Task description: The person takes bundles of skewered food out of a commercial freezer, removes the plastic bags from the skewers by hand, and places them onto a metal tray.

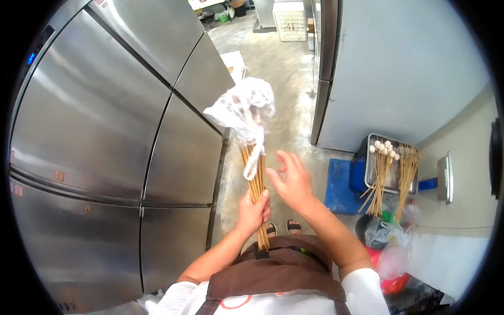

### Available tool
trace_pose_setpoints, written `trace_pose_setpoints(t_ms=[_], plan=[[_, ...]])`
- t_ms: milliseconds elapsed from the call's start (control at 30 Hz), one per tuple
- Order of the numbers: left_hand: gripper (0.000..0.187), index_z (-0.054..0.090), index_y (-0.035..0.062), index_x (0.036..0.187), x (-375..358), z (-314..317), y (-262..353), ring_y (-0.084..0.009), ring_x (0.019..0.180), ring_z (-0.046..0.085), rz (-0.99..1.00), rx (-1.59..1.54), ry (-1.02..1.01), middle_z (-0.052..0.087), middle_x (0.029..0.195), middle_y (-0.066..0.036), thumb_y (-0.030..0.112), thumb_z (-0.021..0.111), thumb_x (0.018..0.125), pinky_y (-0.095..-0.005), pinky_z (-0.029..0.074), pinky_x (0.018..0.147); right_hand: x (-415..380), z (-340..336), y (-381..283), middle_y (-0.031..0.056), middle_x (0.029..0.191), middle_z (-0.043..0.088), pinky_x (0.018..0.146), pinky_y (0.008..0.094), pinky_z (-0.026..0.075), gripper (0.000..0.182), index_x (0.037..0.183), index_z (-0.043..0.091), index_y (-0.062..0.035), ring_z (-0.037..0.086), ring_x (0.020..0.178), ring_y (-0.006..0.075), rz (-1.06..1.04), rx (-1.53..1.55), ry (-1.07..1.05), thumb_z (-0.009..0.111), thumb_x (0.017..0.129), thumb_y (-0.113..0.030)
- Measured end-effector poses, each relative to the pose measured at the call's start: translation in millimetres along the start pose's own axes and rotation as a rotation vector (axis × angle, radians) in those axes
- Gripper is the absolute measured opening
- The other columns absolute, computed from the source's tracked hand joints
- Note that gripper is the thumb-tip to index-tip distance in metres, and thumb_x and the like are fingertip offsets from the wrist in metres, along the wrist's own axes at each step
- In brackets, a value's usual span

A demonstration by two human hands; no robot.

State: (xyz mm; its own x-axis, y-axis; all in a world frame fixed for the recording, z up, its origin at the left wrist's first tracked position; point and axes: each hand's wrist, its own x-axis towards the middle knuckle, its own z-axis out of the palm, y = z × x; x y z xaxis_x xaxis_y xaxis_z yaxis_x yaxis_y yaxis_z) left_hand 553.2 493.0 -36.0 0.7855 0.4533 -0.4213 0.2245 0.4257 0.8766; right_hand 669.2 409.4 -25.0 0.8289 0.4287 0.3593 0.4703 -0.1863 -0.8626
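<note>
My left hand [254,211] is wrapped round a bundle of long wooden skewers [256,181], held upright in front of my apron. A translucent plastic bag [242,107] covers the upper ends of the bundle; what is inside it shows only as pale, darker-spotted shapes. The bag's twisted tail [253,164] hangs down over the sticks. Just right of the bundle my right hand [291,181] is raised, fingers apart, holding nothing.
Stainless steel refrigerator doors [89,121] line the left. At right, a metal tray [391,181] carries skewers with white balls [385,148] and greyish ones [408,153], beside a blue board [338,186]. Plastic bags [394,247] lie below. Concrete floor [294,94] runs ahead.
</note>
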Motion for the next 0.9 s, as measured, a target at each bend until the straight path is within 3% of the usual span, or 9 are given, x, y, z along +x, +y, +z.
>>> trace_pose_setpoints(t_ms=[167,300,367,400,500,567,667,767,900], plan=[[0.018,0.043,0.0077,0.097,-17.3,-30.3,4.1,-0.0085,0.043,0.037,0.033,-0.175,-0.161,0.041,0.061,-0.001,0.024,0.051,0.096,-0.0225,0.031,0.037,31.9,26.8,-42.1,0.0103,0.076,0.055,0.059,0.0386,0.044,0.013,0.088,0.056,-0.0016,0.056,0.067,0.0274,-0.369,-0.215,0.124,0.062,0.08,-0.01],[0.018,0.043,0.0078,0.098,-22.5,-47.3,10.5,-0.0084,0.043,0.036,0.013,-0.116,-0.109,0.041,0.062,-0.001,0.024,0.051,0.096,-0.0228,0.03,0.037,25.5,38.5,-52.5,0.0103,0.068,0.053,0.054,0.0381,0.042,0.012,0.079,0.054,-0.0021,0.054,0.06,0.0288,-0.388,-0.281,0.051,0.061,0.081,-0.011],[0.019,0.044,0.0078,0.101,-18.4,-60.1,14.5,-0.0082,0.044,0.037,-0.014,-0.204,-0.07,0.042,0.063,-0.002,0.024,0.051,0.096,-0.023,0.031,0.037,6.5,30.2,-64.7,0.0128,0.066,0.052,0.054,0.0366,0.043,0.02,0.073,0.053,-0.0041,0.053,0.057,0.0263,-0.267,-0.158,-0.379,0.06,0.084,-0.019],[0.019,0.044,0.0078,0.101,-18.0,-66.4,15.2,-0.0082,0.044,0.037,-0.012,-0.211,-0.07,0.042,0.063,-0.002,0.024,0.051,0.096,-0.023,0.031,0.037,-1.0,25.6,-70.6,0.0128,0.066,0.052,0.054,0.0366,0.043,0.02,0.073,0.053,-0.0041,0.053,0.057,0.0263,-0.27,-0.163,-0.383,0.06,0.084,-0.019],[0.021,0.045,0.0068,0.104,-17.0,-86.3,11.1,-0.008,0.044,0.038,0.082,-0.134,-0.156,0.046,0.065,-0.002,0.025,0.051,0.096,-0.0228,0.032,0.038,-7.0,6.9,-70.7,0.01,0.063,0.05,0.05,0.0339,0.04,0.028,0.069,0.052,-0.0047,0.051,0.053,0.0194,0.016,0.245,-0.482,0.056,0.088,-0.025],[0.021,0.045,0.0067,0.104,-18.8,-95.4,17.8,-0.0091,0.043,0.039,0.07,-0.097,-0.198,0.047,0.066,-0.003,0.026,0.05,0.096,-0.0232,0.032,0.038,-1.3,-8.3,-52.5,0.0063,0.063,0.05,0.05,0.0305,0.039,0.032,0.071,0.054,-0.0044,0.05,0.055,0.0147,0.413,1.018,-0.491,0.049,0.092,-0.029],[0.022,0.045,0.0064,0.104,-24.2,-97.5,26.0,-0.0102,0.043,0.04,0.064,-0.079,-0.242,0.048,0.066,-0.005,0.026,0.05,0.096,-0.0235,0.033,0.038,20.0,-8.4,-23.3,0.0065,0.076,0.057,0.058,0.0248,0.042,0.022,0.093,0.059,-0.0019,0.051,0.061,0.0134,0.347,1.293,-0.166,0.048,0.091,-0.02],[0.022,0.046,0.0061,0.104,-20.6,-98.9,28.5,-0.0102,0.043,0.04,0.068,-0.1,-0.252,0.048,0.066,-0.005,0.026,0.051,0.095,-0.0235,0.033,0.038,13.6,29.8,-41.4,0.0092,0.096,0.058,0.067,0.031,0.048,0.041,0.119,0.054,-0.0037,0.056,0.069,0.0191,-0.094,0.229,-0.013,0.063,0.079,-0.001],[0.022,0.046,0.0057,0.103,-22.9,-99.4,22.2,-0.0101,0.043,0.04,0.058,-0.087,-0.291,0.046,0.065,-0.004,0.026,0.051,0.095,-0.0233,0.033,0.038,24.6,56.2,-77.0,0.0113,0.091,0.058,0.064,0.0329,0.047,0.036,0.11,0.056,-0.0038,0.056,0.069,0.0244,-0.477,-0.138,0.075,0.063,0.075,0.0]])
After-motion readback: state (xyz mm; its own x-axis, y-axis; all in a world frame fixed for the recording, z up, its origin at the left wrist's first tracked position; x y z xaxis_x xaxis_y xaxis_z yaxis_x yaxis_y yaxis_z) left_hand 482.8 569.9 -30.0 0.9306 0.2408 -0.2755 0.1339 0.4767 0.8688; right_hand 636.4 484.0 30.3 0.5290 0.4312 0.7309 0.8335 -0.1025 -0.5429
